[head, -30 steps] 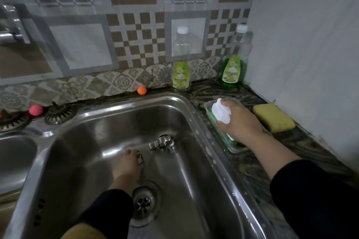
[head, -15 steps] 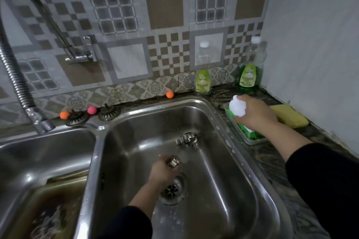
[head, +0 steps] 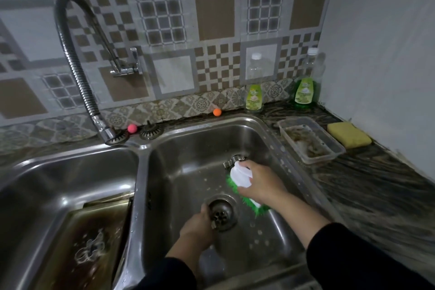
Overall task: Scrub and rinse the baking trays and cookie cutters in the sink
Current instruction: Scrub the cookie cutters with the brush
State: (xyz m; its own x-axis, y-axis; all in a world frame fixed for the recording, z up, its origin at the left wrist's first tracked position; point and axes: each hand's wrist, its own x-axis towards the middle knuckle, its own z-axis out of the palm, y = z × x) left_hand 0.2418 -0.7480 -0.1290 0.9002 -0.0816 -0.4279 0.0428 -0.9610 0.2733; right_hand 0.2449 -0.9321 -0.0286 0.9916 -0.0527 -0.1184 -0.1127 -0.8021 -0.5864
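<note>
- The right hand (head: 261,183) gripped a scrub brush (head: 242,186) by its white handle, green bristles pointing down toward the floor of the right sink (head: 188,148)
- The left hand (head: 197,225) sat curled at the 9 o'clock edge of the drain (head: 221,214), pinching a small metal cookie cutter (head: 213,225), mostly hidden by the fingers
- From that cutter the brush lay at about 1 o'clock, near but apart, its long axis running from 11 to 5 o'clock
- More cutters (head: 235,160) lay touching the brush's far tip, at 12 o'clock from the right hand, which was plainly the nearer one
- A baking tray (head: 94,231) rested in the left sink, at 9 o'clock, well apart from both hands
- Judged next: brush and held cutter need to meet over the drain
</note>
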